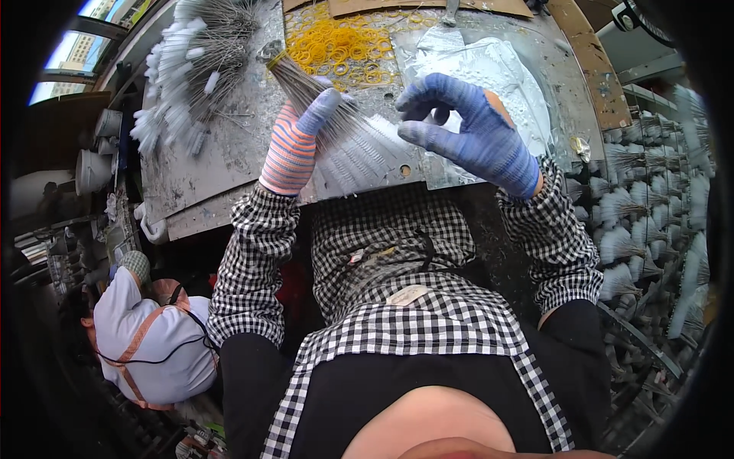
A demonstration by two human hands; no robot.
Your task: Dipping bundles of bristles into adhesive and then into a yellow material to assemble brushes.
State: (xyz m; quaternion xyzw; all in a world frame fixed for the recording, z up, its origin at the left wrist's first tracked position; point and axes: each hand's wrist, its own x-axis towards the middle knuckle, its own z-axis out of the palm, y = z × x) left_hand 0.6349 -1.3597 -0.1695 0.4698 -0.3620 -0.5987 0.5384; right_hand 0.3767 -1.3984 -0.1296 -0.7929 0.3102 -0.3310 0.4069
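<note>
My left hand, in an orange-striped glove with purple fingertips, is closed round a bundle of thin wire brushes. The wire ends point up and left, with a yellow band round them near the tip. White bristles fan out toward the table's near edge. My right hand, in a blue glove, hovers to the right of the bristles. Its thumb and fingers curve apart, and I see nothing between them.
Loose white-bristled brushes are heaped at the table's left. Yellow rubber bands lie scattered at the far middle. White powder covers a sheet behind my right hand. Brush bundles fill the right side. Another person sits at lower left.
</note>
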